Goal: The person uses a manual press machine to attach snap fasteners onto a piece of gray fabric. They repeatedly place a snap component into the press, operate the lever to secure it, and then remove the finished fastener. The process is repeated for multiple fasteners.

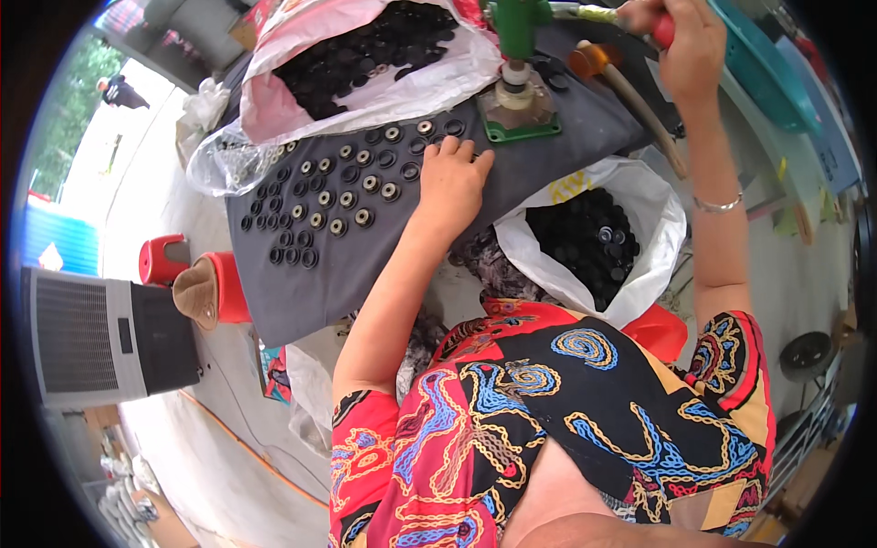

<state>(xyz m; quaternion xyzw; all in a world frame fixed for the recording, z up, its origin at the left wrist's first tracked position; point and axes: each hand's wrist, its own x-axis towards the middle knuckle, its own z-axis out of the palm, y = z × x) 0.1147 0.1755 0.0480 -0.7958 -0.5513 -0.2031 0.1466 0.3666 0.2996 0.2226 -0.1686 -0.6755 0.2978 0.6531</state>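
My right hand [692, 50] is raised at the upper right, closed around the red knob [663, 31] of a lever. That lever belongs to a green hand press [517, 41] whose base stands on the grey cloth-covered table [301, 315]. My left hand [454, 183] rests palm down left of the press base, fingers a little bent and apart, at the right end of the laid-out rings. Several small black rings [350, 173] lie there in rough rows, some with a metal-coloured centre [348, 199]. What lies under my left fingertips is partly hidden.
Behind the rings lies a large open white sack [260, 105] full of black parts. Another white sack [658, 274] of black parts sits near my right side. An orange-headed mallet [589, 60] lies right of the press. A fan-like grey appliance [91, 333] and red stools [230, 288] stand left.
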